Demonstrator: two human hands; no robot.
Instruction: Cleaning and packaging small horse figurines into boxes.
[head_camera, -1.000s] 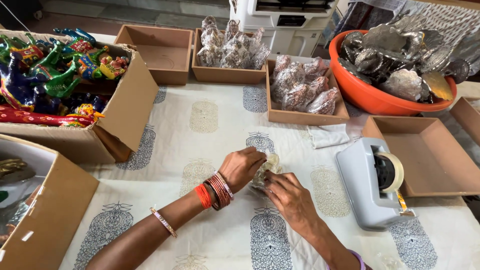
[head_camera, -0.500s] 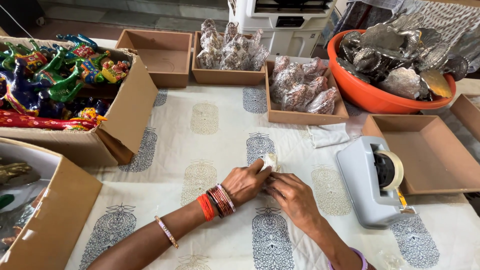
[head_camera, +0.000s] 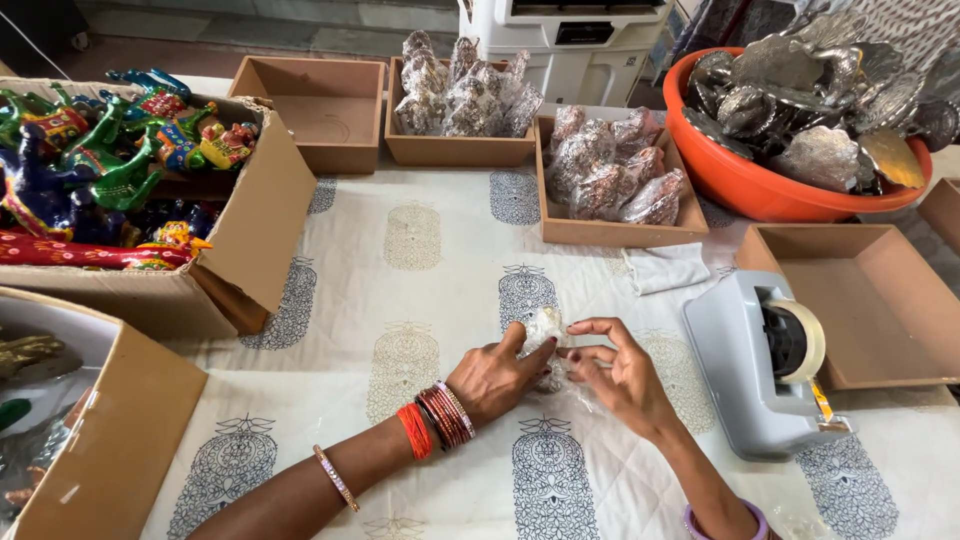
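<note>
- Both hands meet over the printed tablecloth (head_camera: 420, 290), where we see the left hand (head_camera: 495, 375) and the right hand (head_camera: 620, 375) closing clear film around a small wrapped figurine (head_camera: 545, 328).
- The step in hand, as we judge it, is the wrapping itself: the film looks gathered about the piece but not yet sealed.
- The left fingers (head_camera: 520, 345) are pressed together against the near side of the bundle, thumb up along it; the right fingers (head_camera: 600, 328) are curled and slightly spread, pinching loose film (how much is tucked under we cannot tell).
- The figurine sits between the two sets of fingertips, touching both, low over the cloth.
- The left forearm comes in from below with wrist bent inward, red bangles (head_camera: 440, 420) stacked at it; the right forearm rises steeply from the lower edge.
- The next move, we think, calls for one hand keeping the folds shut so the other is free; the grey tape dispenser (head_camera: 765, 365) stands just beyond the right fingers.
- Beyond the fingertips, shallow trays of wrapped pieces (head_camera: 610, 180) wait near an orange tub (head_camera: 760, 185).
</note>
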